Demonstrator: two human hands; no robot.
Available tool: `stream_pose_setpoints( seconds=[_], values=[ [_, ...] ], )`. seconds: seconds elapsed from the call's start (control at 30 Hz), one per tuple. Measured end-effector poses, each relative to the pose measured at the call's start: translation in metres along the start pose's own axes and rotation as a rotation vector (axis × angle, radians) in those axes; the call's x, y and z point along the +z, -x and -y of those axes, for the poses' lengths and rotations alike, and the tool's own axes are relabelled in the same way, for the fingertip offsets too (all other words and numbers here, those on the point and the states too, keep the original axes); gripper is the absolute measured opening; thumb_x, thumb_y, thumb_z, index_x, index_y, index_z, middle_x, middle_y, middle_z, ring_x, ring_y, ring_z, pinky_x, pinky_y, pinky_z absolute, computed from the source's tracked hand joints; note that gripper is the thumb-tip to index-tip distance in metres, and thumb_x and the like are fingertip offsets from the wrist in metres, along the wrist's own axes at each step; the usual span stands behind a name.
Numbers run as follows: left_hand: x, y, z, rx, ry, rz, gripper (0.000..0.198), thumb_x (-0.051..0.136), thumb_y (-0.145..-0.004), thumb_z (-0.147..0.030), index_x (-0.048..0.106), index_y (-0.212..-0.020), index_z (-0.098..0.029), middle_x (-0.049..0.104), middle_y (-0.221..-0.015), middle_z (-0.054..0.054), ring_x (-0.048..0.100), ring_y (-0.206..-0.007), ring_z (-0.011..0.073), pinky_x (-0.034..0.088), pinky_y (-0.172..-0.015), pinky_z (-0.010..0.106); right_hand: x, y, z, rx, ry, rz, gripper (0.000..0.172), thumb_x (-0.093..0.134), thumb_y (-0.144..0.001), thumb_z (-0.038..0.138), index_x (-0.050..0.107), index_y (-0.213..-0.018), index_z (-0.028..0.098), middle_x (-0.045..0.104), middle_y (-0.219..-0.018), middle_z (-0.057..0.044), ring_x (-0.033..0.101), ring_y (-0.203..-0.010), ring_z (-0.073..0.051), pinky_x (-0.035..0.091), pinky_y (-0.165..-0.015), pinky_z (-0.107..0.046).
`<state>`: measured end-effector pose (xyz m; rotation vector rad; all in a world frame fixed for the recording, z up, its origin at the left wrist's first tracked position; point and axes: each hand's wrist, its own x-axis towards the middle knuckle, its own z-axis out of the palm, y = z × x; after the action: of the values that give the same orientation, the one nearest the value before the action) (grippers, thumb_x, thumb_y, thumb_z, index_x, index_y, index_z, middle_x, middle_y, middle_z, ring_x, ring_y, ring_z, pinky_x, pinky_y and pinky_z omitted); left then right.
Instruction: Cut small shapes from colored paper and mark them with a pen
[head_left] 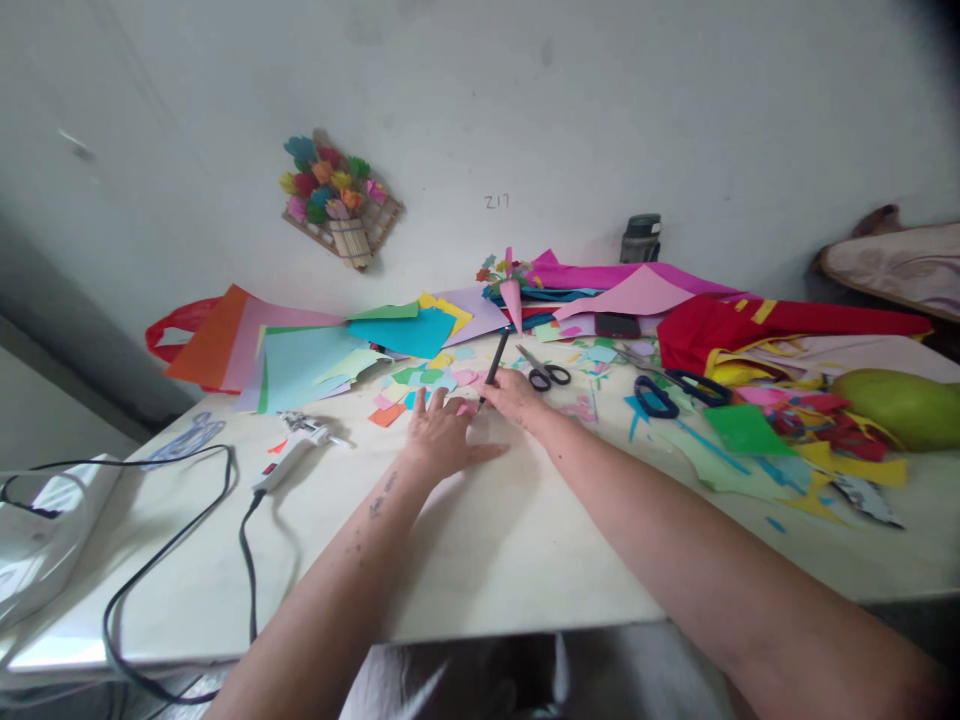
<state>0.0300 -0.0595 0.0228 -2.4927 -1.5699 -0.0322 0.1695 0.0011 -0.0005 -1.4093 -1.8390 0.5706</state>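
My right hand (515, 402) is closed around a slim black pen or pencil (498, 356), held tilted with its lower end down near the table. Beside it my left hand (441, 438) lies palm down, fingers spread and thumb stretched to the right. A small pink paper piece (468, 408) shows at the left fingertips, close to the pen's lower end; how much of it the fingers cover is hidden. Just beyond both hands are cut paper scraps (409, 377) in several colours. Black-handled scissors (550, 377) lie slightly to the right of my right hand.
A white glue gun (289, 455) with a black cord lies left, near a power strip (52, 540). Coloured sheets (300, 365) and a pink paper cone with flowers (511, 300) stand behind. Blue-handled scissors (657, 397), red cloth (697, 335) and a green object (900, 408) are right.
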Motion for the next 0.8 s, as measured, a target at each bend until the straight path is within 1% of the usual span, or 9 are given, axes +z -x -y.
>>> stream_pose_setpoints(
  seconds=[0.13,0.3,0.47,0.6,0.7,0.8],
  values=[
    [-0.0015,0.0005,-0.0008,-0.002,0.002,0.001,0.068,0.040,-0.072,-0.073,0.060,-0.113,-0.023,0.056,-0.124,0.009,0.032,-0.125,0.0350,0.011,-0.106,0.057,-0.0003,0.0000,0.0002,0.017,0.006,-0.007,0.022,0.051,-0.079,0.033,0.066,-0.081,0.017,0.068,-0.071,-0.004,0.061,-0.073,-0.017,0.043,-0.065,-0.024],
    [-0.0031,0.0004,-0.0018,-0.006,0.004,0.009,0.064,0.042,-0.072,-0.071,0.061,-0.113,-0.025,0.056,-0.124,0.008,0.033,-0.125,0.0344,0.011,-0.106,0.057,-0.0013,0.0000,0.0014,0.031,0.016,-0.006,0.022,0.050,-0.079,0.031,0.066,-0.085,0.017,0.069,-0.075,-0.005,0.062,-0.077,-0.018,0.044,-0.068,-0.025],
    [-0.0029,-0.0001,-0.0015,-0.012,0.002,0.021,0.067,0.040,-0.072,-0.072,0.060,-0.113,-0.023,0.056,-0.124,0.008,0.033,-0.125,0.0340,0.011,-0.107,0.056,-0.0028,0.0003,0.0023,0.051,0.013,-0.018,0.023,0.050,-0.079,0.032,0.067,-0.084,0.017,0.068,-0.071,-0.004,0.062,-0.074,-0.018,0.043,-0.067,-0.025],
    [-0.0003,-0.0002,0.0003,0.002,0.018,-0.002,0.069,0.039,-0.070,-0.075,0.061,-0.112,-0.024,0.056,-0.123,0.008,0.033,-0.124,0.0352,0.011,-0.106,0.057,-0.0023,-0.0002,0.0002,0.073,-0.073,-0.087,0.028,0.048,-0.081,0.038,0.066,-0.081,0.017,0.066,-0.063,-0.003,0.061,-0.067,-0.016,0.043,-0.065,-0.024],
    [0.0015,-0.0001,0.0013,0.013,0.041,-0.031,0.067,0.041,-0.070,-0.074,0.061,-0.112,-0.026,0.057,-0.122,0.007,0.035,-0.123,0.0357,0.012,-0.105,0.058,0.0000,-0.0003,-0.0007,0.045,-0.146,-0.115,0.032,0.044,-0.085,0.041,0.064,-0.081,0.017,0.065,-0.060,-0.002,0.062,-0.067,-0.015,0.043,-0.066,-0.024],
    [0.0019,-0.0001,0.0013,0.018,0.053,-0.049,0.064,0.045,-0.071,-0.070,0.059,-0.115,-0.027,0.057,-0.121,0.007,0.036,-0.121,0.0357,0.011,-0.105,0.059,0.0032,0.0002,0.0004,0.006,-0.139,-0.087,0.031,0.044,-0.086,0.042,0.063,-0.088,0.018,0.068,-0.066,-0.002,0.063,-0.073,-0.015,0.043,-0.069,-0.023]
  ],
)
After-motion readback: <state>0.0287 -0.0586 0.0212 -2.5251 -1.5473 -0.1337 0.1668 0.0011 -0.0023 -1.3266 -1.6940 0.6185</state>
